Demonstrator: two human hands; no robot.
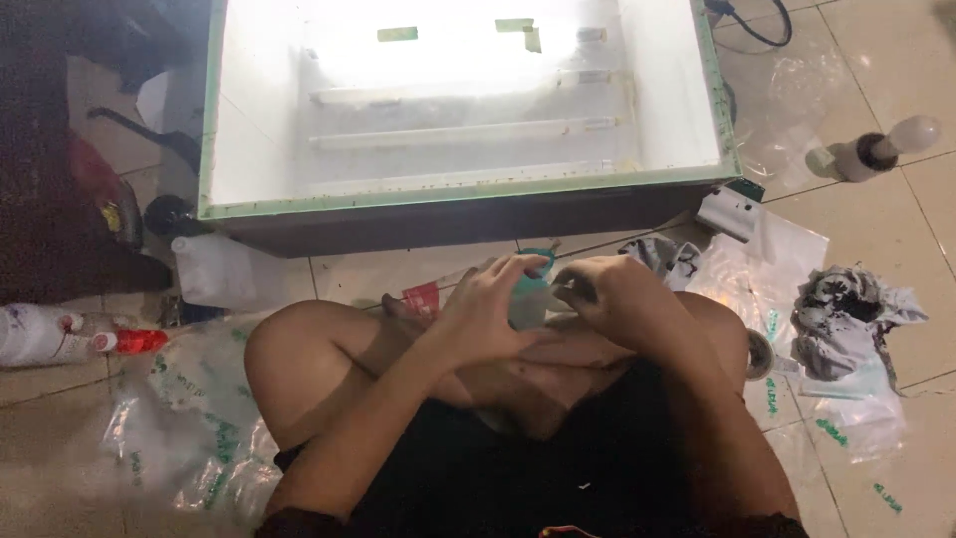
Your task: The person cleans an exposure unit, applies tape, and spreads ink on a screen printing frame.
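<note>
we see the left hand [485, 311] and right hand [609, 296] both clamped on a teal tape roll [530, 294], standing on edge, its axis pointing toward the light box [468, 204] beyond.

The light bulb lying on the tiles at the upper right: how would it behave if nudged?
The light bulb lies on its side on smooth floor tiles, so it would probably roll in a curve. Its rounded glass end looks fragile. It likely weighs little for its size.

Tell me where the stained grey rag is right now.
In the head view, the stained grey rag lies on the tiled floor at the far right, on clear plastic sheeting, past the person's right knee and below the light bulb.
</note>
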